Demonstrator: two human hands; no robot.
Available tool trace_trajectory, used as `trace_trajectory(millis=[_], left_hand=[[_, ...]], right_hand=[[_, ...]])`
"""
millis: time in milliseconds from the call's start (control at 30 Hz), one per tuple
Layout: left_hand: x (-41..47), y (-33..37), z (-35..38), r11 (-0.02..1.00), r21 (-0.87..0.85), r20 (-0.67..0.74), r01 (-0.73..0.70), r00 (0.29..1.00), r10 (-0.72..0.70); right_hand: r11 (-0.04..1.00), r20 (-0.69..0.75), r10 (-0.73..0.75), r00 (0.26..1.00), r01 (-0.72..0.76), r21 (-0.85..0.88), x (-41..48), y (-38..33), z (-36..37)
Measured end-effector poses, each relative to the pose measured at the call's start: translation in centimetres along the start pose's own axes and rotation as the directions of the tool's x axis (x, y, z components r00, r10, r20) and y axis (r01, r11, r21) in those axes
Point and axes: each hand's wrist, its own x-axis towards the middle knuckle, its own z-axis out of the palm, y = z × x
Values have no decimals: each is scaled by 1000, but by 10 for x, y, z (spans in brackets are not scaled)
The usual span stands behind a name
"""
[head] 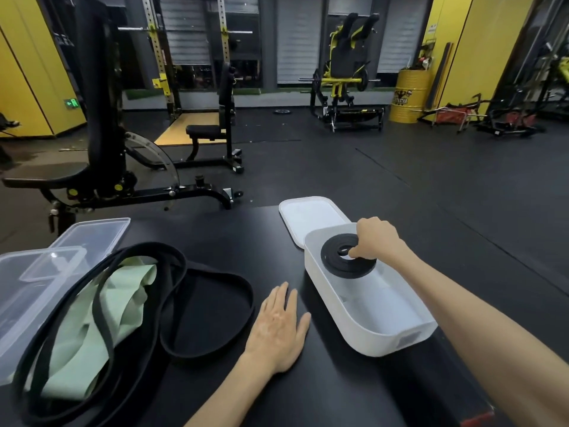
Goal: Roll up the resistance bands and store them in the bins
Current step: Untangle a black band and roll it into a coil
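Your right hand (377, 238) pinches the rolled black band (335, 257) at its far edge, over the white bin (378, 337). Your left hand (278, 328) lies flat on the tabletop (215, 229), fingers (281, 294) spread, holding nothing

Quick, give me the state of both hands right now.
Left hand: open, flat on the black table, holding nothing.
Right hand: closed on the rolled black band, over the white bin.
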Motion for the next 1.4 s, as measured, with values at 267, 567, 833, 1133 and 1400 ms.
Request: trace_trajectory(millis=[267,567,833,1133,1400], left_hand=[[-3,1,0,999,-5,21,40,999,-40],[-3,0,2,999,9,2,43,999,-43],[-5,1,2,999,14,11,44,999,-44],[-4,0,4,999,27,15,34,999,-35],[-4,0,5,1000,14,-30,23,999,-23]], right_hand=[[979,70,-119,990,129,-156,22,-16,26],[987,214,-143,966,154,-35,33,-3,49],[986,225,-145,964,160,-52,37,-1,39],[984,245,-160,956,174,-39,38,2,49],[988,265,-141,954,151,-19,36,4,44]])
